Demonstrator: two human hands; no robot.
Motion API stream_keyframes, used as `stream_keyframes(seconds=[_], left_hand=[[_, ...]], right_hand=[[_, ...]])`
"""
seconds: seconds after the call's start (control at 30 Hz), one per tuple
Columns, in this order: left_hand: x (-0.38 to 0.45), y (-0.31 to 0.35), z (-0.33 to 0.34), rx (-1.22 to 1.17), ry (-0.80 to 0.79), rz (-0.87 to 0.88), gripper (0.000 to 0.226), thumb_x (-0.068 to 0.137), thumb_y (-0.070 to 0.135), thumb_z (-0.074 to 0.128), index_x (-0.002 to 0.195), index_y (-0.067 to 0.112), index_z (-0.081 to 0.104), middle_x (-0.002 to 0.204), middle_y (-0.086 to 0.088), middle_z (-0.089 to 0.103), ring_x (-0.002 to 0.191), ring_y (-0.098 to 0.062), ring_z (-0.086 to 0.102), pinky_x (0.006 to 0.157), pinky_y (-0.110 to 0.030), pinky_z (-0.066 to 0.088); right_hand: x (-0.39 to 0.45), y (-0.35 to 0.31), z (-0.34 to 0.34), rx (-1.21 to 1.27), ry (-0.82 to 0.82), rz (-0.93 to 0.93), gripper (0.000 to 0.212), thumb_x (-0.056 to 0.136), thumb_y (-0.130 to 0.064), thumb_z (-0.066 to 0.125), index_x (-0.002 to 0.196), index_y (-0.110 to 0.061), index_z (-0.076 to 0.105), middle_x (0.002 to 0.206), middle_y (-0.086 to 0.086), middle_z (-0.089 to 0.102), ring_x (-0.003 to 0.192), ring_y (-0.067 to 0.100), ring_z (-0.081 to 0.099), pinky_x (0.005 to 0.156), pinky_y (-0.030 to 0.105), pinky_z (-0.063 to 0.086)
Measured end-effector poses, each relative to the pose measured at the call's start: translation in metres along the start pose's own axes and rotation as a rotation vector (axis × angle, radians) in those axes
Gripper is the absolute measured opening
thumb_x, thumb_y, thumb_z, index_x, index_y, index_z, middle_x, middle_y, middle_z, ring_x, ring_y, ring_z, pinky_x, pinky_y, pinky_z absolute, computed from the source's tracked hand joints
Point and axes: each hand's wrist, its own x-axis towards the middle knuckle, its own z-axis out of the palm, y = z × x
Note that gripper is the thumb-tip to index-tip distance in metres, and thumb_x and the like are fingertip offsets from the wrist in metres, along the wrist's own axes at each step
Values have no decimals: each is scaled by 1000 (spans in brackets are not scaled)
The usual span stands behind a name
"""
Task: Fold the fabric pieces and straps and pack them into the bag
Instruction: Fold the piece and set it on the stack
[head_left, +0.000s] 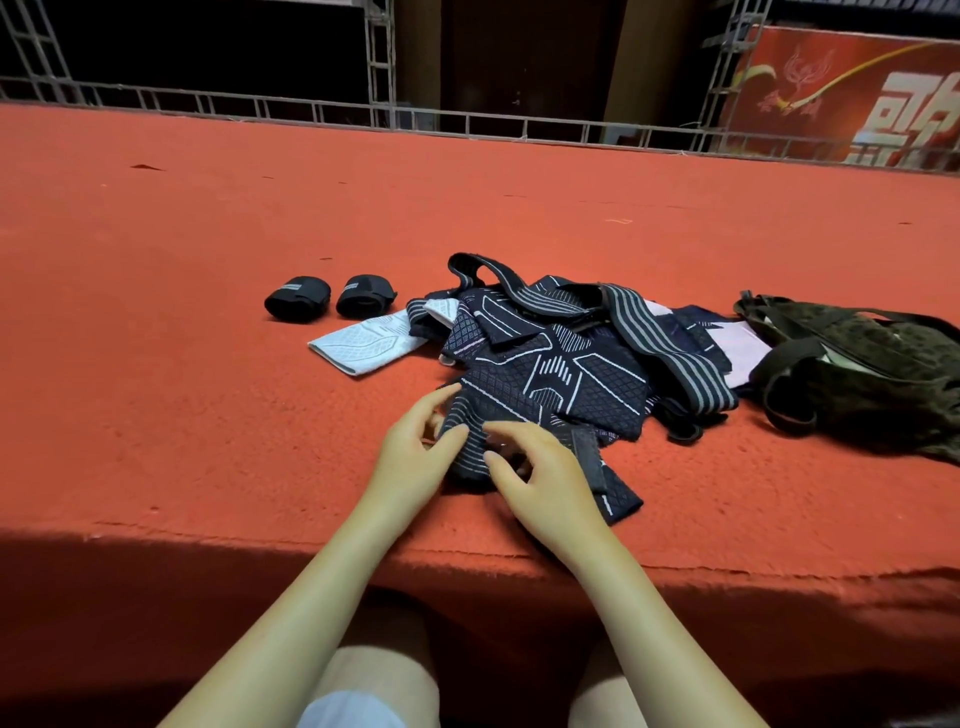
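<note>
Currently both my left hand (415, 457) and right hand (540, 467) pinch the nearest dark strap (470, 441), fingers curled, starting its fold; bag (857, 374) waits at 2 o'clock.

An event stage: red carpet (260, 234) over a raised platform, metal truss (382, 62) behind, red banner (852, 98).

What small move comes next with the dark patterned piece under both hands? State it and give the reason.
Probably finish rolling the dark patterned fabric piece into a tight bundle. The left hand and right hand both pinch its near end, two rolled black wraps already sit aside, and the dark olive fabric bag waits on the right.
</note>
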Motion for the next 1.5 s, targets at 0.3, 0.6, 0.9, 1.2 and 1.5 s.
stream_keyframes(seconds=[0.3, 0.6, 0.9, 1.2, 1.5], left_hand=[[-5, -4, 6, 412, -237, 156, 28, 89, 17, 59, 115, 27, 62, 93, 6, 60, 84, -7, 55, 78, -20, 42], [-5, -7, 11, 625, -286, 182, 48, 88, 36, 59, 134, 35, 46, 130, 13, 48, 119, -9, 38, 98, -33, 42], [-4, -1, 18, 790, -412, 251, 37, 98, 35, 40, 133, 45, 45, 143, 26, 37, 130, -5, 31, 104, -32, 27], [-4, 1, 35, 878, -350, 203, 43, 96, 50, 35, 138, 44, 38, 135, 18, 39, 123, -12, 32, 101, -33, 24], [-3, 0, 36, 874, -317, 207, 45, 94, 52, 38, 139, 42, 38, 133, 18, 41, 122, -11, 34, 98, -32, 26]], right_hand=[[0, -5, -6, 80, 99, 258, 52, 90, -44, 54, 137, -27, 40, 101, -1, 67, 96, 17, 61, 86, 32, 44], [-9, 6, -14, -434, 261, 279, 61, 78, -38, 69, 132, -20, 49, 120, 1, 52, 117, 23, 42, 96, 37, 34], [-14, 27, -43, -185, 220, 491, 57, 74, -44, 75, 122, -16, 60, 108, 1, 60, 111, 20, 48, 91, 29, 37], [-12, 24, -43, -190, 328, 382, 6, 80, -26, 70, 81, -25, 64, 89, -8, 61, 95, 17, 52, 90, 37, 42], [-7, 6, -29, 124, 350, 329, 4, 85, -23, 68, 81, -23, 67, 79, -8, 67, 75, 3, 60, 68, 13, 43]])
